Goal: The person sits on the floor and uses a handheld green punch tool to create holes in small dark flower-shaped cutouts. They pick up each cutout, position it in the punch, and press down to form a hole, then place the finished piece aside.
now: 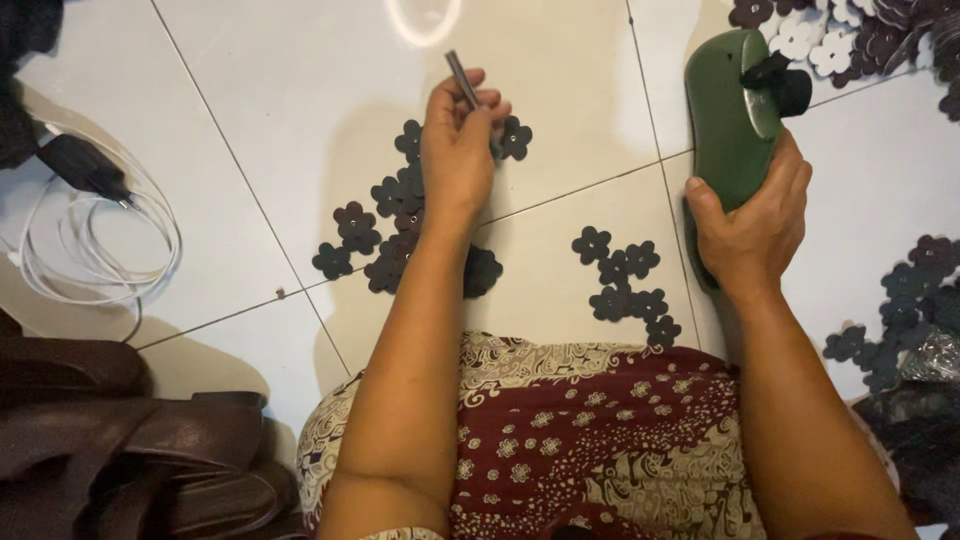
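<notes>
Your left hand [458,150] pinches a thin, rigid metal punch [461,79] by its shaft, while your right hand [752,228] clamps the green sandal sole's [730,130] stiff, light heel.

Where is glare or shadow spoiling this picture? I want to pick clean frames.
Head view: a bright ring of glare sits on the white floor tile at the top edge; soft shadow falls left of the left hand over the dark flower cutouts; the lower left corner is dim; focus is sharp overall.
</notes>
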A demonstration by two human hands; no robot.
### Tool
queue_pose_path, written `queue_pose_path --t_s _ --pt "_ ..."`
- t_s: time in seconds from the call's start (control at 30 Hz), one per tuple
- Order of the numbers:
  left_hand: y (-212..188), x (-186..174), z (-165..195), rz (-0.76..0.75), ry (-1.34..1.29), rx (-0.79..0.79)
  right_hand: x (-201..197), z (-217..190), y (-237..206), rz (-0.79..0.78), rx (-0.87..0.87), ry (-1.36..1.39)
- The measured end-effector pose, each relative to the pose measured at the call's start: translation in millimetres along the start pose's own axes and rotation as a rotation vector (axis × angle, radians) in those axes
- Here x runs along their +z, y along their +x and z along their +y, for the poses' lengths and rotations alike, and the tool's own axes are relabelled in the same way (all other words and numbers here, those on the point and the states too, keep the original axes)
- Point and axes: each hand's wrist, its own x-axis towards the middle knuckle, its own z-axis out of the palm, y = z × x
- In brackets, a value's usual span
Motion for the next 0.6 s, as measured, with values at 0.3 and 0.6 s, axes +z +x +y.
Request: queue_pose_path --t_s 0.3,0.6 --pt "5 -4 -29 -0.060 -0.185 0.175 1 3 -1 -0.007 0.006 -0.004" --pt "6 -6 -36 -0.065 -0.177 0.157 3 9 -1 -0.021 0.010 -0.021"
